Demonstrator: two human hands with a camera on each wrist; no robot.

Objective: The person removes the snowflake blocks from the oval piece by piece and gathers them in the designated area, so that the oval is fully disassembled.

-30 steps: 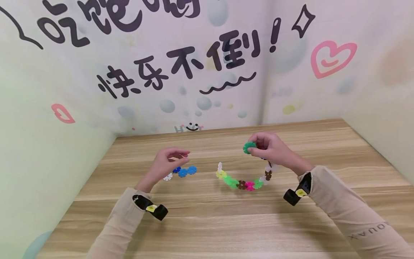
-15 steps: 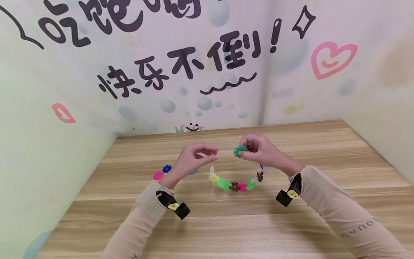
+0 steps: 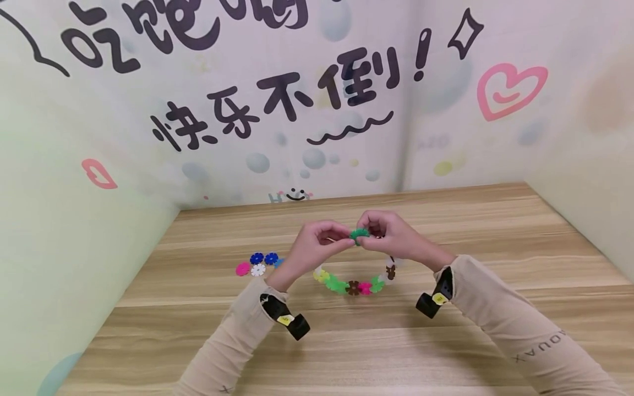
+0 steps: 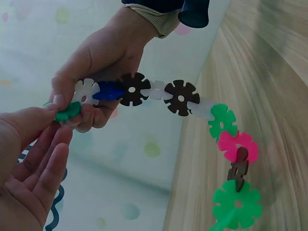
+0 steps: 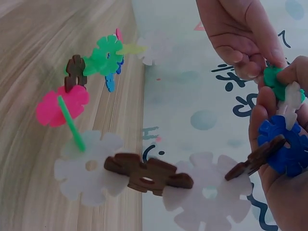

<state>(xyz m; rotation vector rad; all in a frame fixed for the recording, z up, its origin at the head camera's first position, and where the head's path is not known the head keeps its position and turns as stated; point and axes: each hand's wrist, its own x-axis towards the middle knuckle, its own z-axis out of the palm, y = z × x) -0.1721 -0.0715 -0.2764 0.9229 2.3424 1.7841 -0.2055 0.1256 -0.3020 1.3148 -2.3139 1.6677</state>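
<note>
A chain of interlocking snowflake discs curves over the table, in brown, white, pink, green and yellow. At its raised end is a dark green snowflake disc, next to a white disc and a blue one. My right hand pinches this end between thumb and fingers. From the other side my left hand takes the green disc's edge between thumb and fingertip; its other fingers are loosely bent in the left wrist view.
Loose snowflake discs lie left of the chain on the wooden table: a pink one, a white one and several blue ones. A printed cloth wall stands behind the table, with side walls left and right.
My left hand has moved right, from above the loose discs to the green disc. My right hand has shifted left and slightly down, bringing the chain along.
</note>
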